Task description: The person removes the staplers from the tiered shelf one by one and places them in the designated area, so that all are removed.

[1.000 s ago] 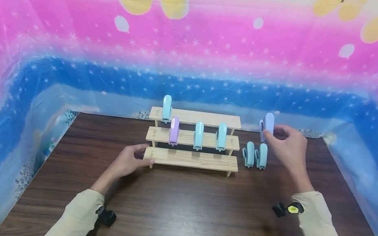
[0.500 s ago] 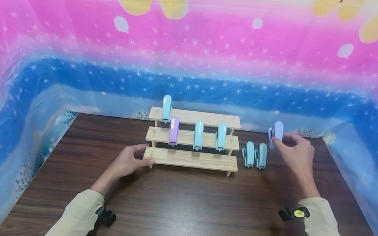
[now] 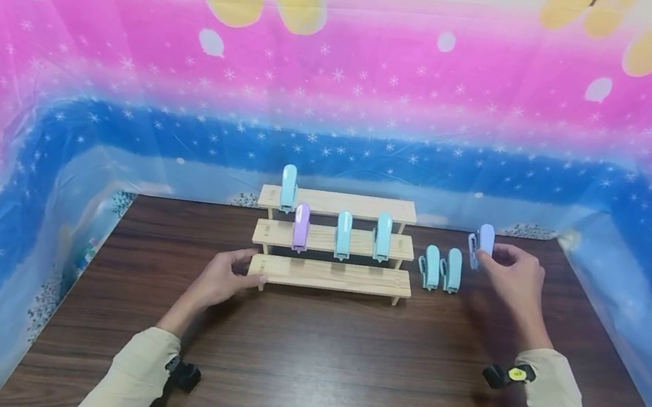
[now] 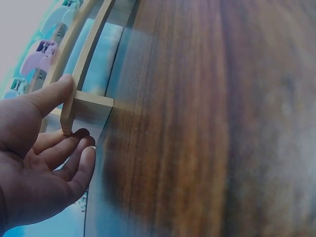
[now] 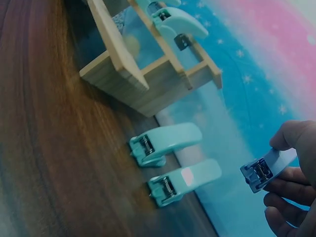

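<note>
My right hand (image 3: pixel 515 280) pinches a lavender stapler (image 3: pixel 485 243) to the right of two teal staplers (image 3: pixel 431 268) that stand side by side on the table. The right wrist view shows the thumb and fingers on this held stapler (image 5: pixel 269 169), with its spring end facing away from the hand. With my left hand (image 3: pixel 222 277) I grip the left end of the lowest step of a three-step wooden rack (image 3: pixel 330 275). In the left wrist view the thumb presses on the board (image 4: pixel 67 111) and fingers curl beneath it.
On the rack's middle step stand a purple stapler (image 3: pixel 301 226) and two teal staplers (image 3: pixel 343 235). Another teal stapler (image 3: pixel 288 187) is at the left of the top step. A patterned cloth (image 3: pixel 341 106) rises behind and beside the brown wooden table (image 3: pixel 301 363).
My right hand has moved right and lower, towards the table, carrying the lavender stapler away from the rack. The left hand stays on the rack.
</note>
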{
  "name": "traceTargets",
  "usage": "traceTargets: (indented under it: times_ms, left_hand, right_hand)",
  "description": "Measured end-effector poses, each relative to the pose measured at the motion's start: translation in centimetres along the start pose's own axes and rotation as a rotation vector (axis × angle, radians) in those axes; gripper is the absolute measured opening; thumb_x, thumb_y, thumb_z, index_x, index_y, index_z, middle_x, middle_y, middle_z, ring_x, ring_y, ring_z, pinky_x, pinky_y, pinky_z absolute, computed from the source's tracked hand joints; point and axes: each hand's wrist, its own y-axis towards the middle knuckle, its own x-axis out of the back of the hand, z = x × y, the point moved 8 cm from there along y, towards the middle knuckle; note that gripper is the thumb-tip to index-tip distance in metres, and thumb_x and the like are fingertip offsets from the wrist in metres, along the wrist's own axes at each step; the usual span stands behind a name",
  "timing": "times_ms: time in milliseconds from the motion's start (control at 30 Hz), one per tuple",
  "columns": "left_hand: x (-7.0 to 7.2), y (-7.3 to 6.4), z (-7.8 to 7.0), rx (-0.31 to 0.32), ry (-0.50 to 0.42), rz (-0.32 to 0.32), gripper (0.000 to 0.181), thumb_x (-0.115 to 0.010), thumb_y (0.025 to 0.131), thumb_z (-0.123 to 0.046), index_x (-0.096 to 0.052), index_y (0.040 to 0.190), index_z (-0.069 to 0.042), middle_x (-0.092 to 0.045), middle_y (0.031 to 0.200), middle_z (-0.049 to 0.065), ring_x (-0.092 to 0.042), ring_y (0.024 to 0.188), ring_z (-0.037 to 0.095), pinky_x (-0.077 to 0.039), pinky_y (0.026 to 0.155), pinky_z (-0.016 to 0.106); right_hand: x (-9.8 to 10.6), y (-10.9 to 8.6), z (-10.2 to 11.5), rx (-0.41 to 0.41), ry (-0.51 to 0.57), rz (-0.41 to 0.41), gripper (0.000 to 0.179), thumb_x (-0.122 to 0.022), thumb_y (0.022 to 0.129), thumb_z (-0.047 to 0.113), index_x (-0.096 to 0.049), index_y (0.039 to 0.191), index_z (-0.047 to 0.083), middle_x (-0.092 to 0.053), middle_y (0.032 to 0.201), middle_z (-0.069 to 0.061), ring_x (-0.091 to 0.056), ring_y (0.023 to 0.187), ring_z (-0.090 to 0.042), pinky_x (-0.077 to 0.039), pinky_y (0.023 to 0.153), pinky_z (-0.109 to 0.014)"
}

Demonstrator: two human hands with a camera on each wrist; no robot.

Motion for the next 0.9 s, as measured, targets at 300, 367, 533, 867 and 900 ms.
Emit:
traceTargets:
  times_ms: [300,367,533,867,900]
  left_hand:
    - [-0.1,0.0,-0.1,0.002,0.001,0.004,0.073,-0.078,0.092,-0.035,-0.049,0.15,-0.001,-0.057,0.144,0.022,-0.055,0.13,0.037,-0.048,0.102,0.052]
    - [-0.1,0.0,0.0,0.003,0.003,0.003,0.073,-0.078,0.092,-0.035,-0.049,0.15,-0.001,-0.057,0.144,0.022,-0.056,0.13,0.036,-0.049,0.101,0.052]
    - [-0.1,0.1,0.0,0.008,-0.013,0.004,0.073,-0.078,0.092,-0.033,-0.049,0.15,-0.001,-0.055,0.147,0.022,-0.055,0.13,0.037,-0.049,0.1,0.051]
    - [0.0,0.0,0.0,0.01,-0.018,0.004,0.073,-0.079,0.091,-0.032,-0.048,0.15,-0.001,-0.056,0.145,0.023,-0.056,0.129,0.038,-0.048,0.103,0.052]
    - [0.0,0.0,0.0,0.01,-0.017,0.004,0.073,-0.079,0.091,-0.032,-0.048,0.15,-0.001,-0.056,0.145,0.022,-0.056,0.129,0.038,-0.048,0.103,0.052]
  right_hand:
    - [-1.0,-0.2,-2.2,-0.032,-0.003,0.029,0.072,-0.064,0.093,0.059,-0.064,0.135,0.001,-0.066,0.128,-0.025,-0.059,0.111,-0.036,-0.048,0.09,-0.049]
    - [-1.2,-0.2,-2.6,-0.04,-0.002,0.039,0.071,-0.064,0.094,0.058,-0.063,0.135,0.0,-0.065,0.129,-0.026,-0.059,0.111,-0.037,-0.049,0.092,-0.052]
    - [-1.7,-0.3,-3.4,-0.047,-0.04,0.041,0.063,-0.065,0.096,0.051,-0.065,0.132,-0.001,-0.066,0.126,-0.026,-0.06,0.11,-0.037,-0.048,0.09,-0.048]
    - [-2.8,-0.5,-4.7,-0.054,-0.067,0.056,0.059,-0.066,0.095,0.048,-0.067,0.129,-0.001,-0.068,0.122,-0.026,-0.06,0.103,-0.035,-0.046,0.081,-0.039]
    - [-2.9,-0.5,-4.8,-0.053,-0.066,0.058,0.059,-0.066,0.096,0.048,-0.067,0.129,-0.001,-0.068,0.122,-0.026,-0.06,0.103,-0.035,-0.046,0.08,-0.039]
